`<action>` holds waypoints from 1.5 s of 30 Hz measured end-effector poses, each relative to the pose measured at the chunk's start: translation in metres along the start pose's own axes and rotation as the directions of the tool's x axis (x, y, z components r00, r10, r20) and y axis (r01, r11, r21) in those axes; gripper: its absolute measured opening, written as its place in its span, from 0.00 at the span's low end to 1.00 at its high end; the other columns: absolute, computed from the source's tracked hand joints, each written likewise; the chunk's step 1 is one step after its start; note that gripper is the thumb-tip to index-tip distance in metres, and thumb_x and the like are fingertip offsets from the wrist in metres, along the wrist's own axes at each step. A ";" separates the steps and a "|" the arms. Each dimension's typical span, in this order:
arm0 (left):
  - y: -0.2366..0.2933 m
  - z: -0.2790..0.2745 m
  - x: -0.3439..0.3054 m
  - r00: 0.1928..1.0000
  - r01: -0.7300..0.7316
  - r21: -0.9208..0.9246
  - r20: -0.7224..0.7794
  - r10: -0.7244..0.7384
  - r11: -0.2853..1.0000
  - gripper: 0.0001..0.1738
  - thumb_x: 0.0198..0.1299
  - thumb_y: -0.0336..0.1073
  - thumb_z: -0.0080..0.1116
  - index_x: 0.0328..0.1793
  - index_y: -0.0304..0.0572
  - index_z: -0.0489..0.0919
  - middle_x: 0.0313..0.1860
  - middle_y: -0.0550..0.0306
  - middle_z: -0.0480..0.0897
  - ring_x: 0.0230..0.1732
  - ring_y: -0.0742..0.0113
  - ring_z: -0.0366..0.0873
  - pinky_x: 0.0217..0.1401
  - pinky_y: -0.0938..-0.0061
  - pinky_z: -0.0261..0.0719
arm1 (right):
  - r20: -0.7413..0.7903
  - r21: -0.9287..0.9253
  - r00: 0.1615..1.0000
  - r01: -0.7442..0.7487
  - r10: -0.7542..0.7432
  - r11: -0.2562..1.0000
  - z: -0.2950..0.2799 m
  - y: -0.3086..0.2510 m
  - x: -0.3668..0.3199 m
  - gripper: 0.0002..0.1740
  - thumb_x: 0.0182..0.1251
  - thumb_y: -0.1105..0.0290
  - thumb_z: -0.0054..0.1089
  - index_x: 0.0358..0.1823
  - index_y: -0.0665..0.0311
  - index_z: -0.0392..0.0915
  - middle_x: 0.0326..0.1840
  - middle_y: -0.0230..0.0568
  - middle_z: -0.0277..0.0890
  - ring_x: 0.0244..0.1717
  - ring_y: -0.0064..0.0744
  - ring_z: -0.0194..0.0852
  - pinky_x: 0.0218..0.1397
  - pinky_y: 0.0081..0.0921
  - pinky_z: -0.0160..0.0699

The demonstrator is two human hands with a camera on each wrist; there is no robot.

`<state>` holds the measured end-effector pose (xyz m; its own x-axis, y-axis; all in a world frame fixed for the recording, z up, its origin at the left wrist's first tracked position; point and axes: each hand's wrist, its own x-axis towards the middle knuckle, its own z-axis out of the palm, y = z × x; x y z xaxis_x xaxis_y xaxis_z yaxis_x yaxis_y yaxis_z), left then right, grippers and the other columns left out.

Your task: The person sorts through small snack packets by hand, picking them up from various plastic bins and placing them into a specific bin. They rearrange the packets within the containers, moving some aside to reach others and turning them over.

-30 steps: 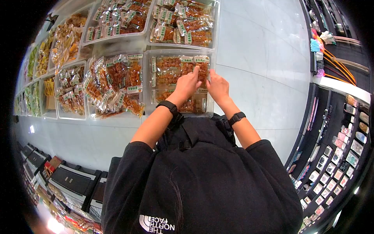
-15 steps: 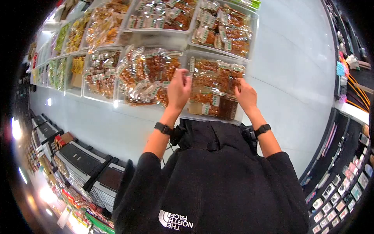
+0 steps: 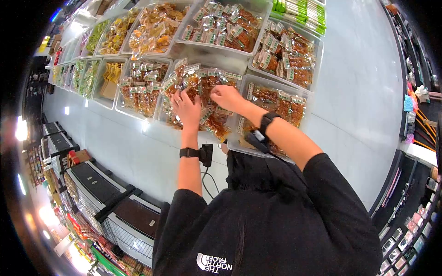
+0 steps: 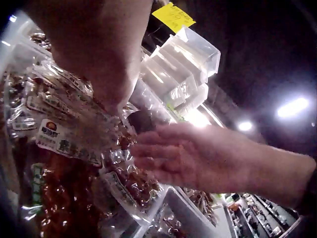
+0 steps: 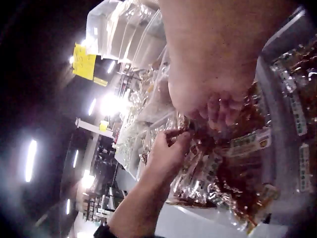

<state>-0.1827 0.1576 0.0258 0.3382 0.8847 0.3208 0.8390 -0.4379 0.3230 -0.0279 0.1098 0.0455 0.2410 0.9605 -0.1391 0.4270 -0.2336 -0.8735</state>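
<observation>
A clear plastic bin [image 3: 159, 112] holds a pile of sealed snack packets [image 3: 214, 124], reddish brown with white and green labels. My left hand [image 3: 186, 109] is over its left part, bent fingers spread on the packets and thumb apart. Close to it on the right, my right hand [image 3: 228, 97] reaches across with fingers bent down at the packets. In the right wrist view its fingers [image 5: 223, 111] curl over the pile, and I cannot tell whether they pinch a packet. A labelled packet [image 4: 62, 141] lies near my left hand in the left wrist view.
Another bin [image 3: 246, 147] of similar packets stands to the right, under my right forearm. Behind is a row of bins, one with yellowish packets [image 3: 154, 30], another with green packets [image 3: 301, 14]. Dark shelving with small goods [image 3: 410, 230] stands at right, black-topped cases [image 3: 99, 184] at left.
Both hands were over the right-hand bin, the right forefinger at its packets. They have moved left to the neighbouring bin, my left hand first. The view has shifted too.
</observation>
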 end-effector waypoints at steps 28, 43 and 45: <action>0.102 -0.036 -0.048 0.529 0.720 -0.623 0.777 0.340 0.305 0.26 0.70 0.45 0.48 0.68 0.39 0.62 0.58 0.52 0.73 0.57 0.63 0.72 0.60 0.66 0.72 | -0.014 0.897 0.870 -0.207 0.493 0.391 -0.089 0.034 -0.157 0.02 0.67 0.69 0.55 0.36 0.56 0.72 0.27 0.21 0.67 0.25 0.13 0.62 0.27 0.14 0.61; 0.126 -0.017 -0.063 0.386 0.768 -0.567 0.781 0.492 0.298 0.17 0.67 0.31 0.46 0.61 0.41 0.66 0.52 0.54 0.78 0.53 0.63 0.77 0.58 0.67 0.74 | 0.134 0.972 0.798 -0.220 0.588 0.078 -0.092 0.054 -0.222 0.05 0.68 0.72 0.54 0.42 0.57 0.69 0.36 0.30 0.73 0.35 0.24 0.75 0.37 0.23 0.77; 0.142 -0.030 -0.070 0.251 0.957 -0.290 0.853 0.458 0.016 0.17 0.70 0.40 0.49 0.57 0.38 0.66 0.47 0.53 0.77 0.46 0.66 0.79 0.54 0.66 0.79 | 0.041 0.995 0.747 -0.094 0.664 0.044 -0.088 0.051 -0.223 0.05 0.68 0.71 0.54 0.43 0.56 0.69 0.38 0.31 0.73 0.37 0.26 0.76 0.40 0.25 0.77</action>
<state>-0.1000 0.0288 0.0756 0.8324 0.1578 -0.5313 0.2135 0.7933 0.5701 0.0175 -0.1294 0.0727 0.4274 0.5686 -0.7029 -0.8708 0.0499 -0.4891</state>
